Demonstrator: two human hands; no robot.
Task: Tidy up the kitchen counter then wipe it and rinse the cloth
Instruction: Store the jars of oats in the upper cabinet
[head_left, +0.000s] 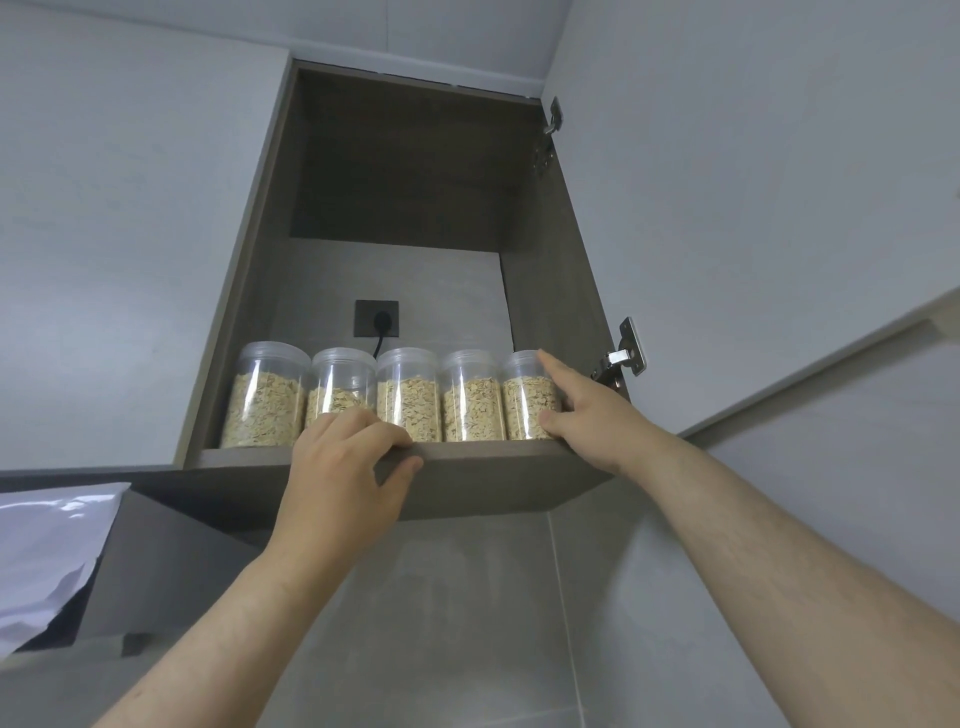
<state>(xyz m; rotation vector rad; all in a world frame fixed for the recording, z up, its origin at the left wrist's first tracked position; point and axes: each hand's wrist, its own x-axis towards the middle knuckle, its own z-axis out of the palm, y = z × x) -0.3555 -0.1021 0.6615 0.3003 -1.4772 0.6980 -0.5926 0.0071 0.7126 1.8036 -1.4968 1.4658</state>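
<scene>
Two bare forearms (779, 545) reach up from the bottom edge of the view toward an open wall cabinet (545, 260). The left hand (348, 467) grasps the front edge of the cabinet's bottom shelf (493, 457): its fingers are curled over the top of the edge and the thumb lies against the front face.

The right hand (592, 421) is at the right front corner of the shelf and touches the rightmost jar (527, 400). Its index finger lies straight up along the jar's side and the thumb presses the lower front. It is not closed round the jar.

Five clear plastic jars (410, 400) with clear lids stand in a row along the front edge, side by side. Each is partly filled with pale oat flakes (262, 410).

Behind them, on the rear wall, there is a dark socket (376, 318) with a black plug. The cabinet door (753, 208) stands open at the right on metal hinges (621, 358).
</scene>
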